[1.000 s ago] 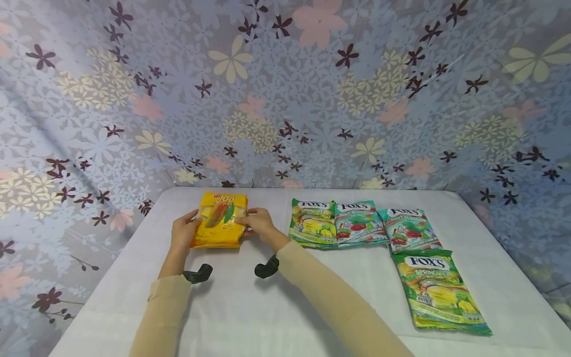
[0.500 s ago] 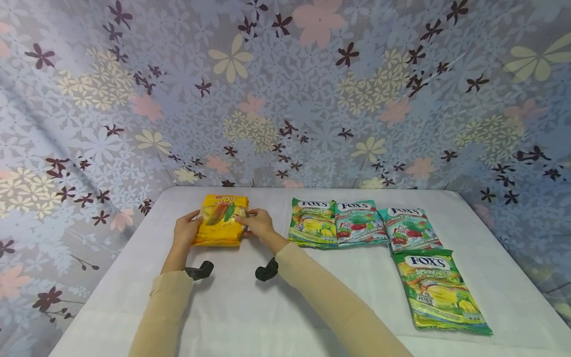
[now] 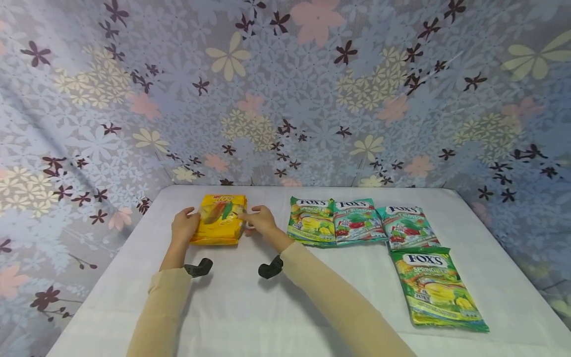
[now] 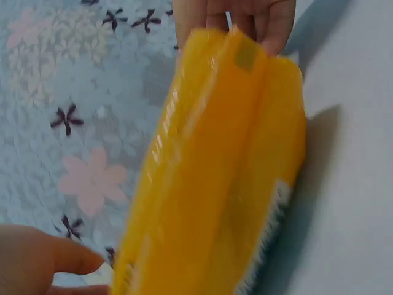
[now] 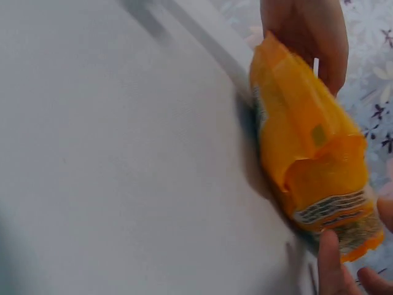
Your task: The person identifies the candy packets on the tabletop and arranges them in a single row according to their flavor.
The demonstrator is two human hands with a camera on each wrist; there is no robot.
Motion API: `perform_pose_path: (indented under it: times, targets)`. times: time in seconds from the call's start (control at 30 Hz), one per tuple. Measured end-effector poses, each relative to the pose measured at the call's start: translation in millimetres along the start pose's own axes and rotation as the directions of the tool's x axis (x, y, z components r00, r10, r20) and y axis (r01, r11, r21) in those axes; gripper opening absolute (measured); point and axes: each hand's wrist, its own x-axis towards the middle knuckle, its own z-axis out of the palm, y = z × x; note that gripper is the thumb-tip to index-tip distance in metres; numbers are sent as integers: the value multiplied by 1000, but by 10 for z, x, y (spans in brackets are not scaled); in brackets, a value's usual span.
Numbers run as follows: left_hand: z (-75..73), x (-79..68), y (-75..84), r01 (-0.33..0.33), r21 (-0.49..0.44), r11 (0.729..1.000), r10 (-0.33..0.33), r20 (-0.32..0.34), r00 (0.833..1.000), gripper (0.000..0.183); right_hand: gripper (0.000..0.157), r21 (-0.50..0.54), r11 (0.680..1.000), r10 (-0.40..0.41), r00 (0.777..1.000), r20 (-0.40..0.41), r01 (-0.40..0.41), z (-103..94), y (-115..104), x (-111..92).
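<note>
Left hand (image 3: 185, 227), right hand (image 3: 264, 223): fingers bit apart, holding yellow bag (image 3: 219, 225) at 9 and 3 o'clock. Toward 3 o'clock, four Fox's bags (image 3: 410, 228), white surface (image 3: 236, 317). Flowery wall (image 3: 267, 109), 12 o'clock.

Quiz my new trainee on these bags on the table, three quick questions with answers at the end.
1. How many FOX'S bags lie on the table?
2. True or false: the yellow bag is between the left hand and the right hand.
3. Lowest FOX'S bag in the head view reads: A) Mint Blossom, B) Cherry, C) Spring Tea?

Key: 1. Four. 2. True. 3. C.
</note>
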Motion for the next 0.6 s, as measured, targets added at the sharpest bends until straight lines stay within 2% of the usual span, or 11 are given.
perform_pose_path:
  times: [0.07,0.17,0.3,0.4,0.6]
  targets:
    - [13,-30,69,-66,11,998,66,-73,995,49,59,2,1000,-10,1000,8,10,-49,-27,-10]
    - [63,-109,236,-190,-4,982,187,-168,968,46,60,5,1000,-18,1000,21,17,-163,-78,-39]
    - [166,-241,489,-309,-62,949,290,-207,934,45,61,10,1000,-24,999,36,24,-371,-153,-93]
    - [247,-348,665,-350,-109,930,329,-172,928,45,62,12,999,-32,999,42,31,-554,-196,-136]
    - [447,-598,933,-387,-156,909,390,-9,921,45,62,-26,999,-46,997,57,48,-995,-265,-280]
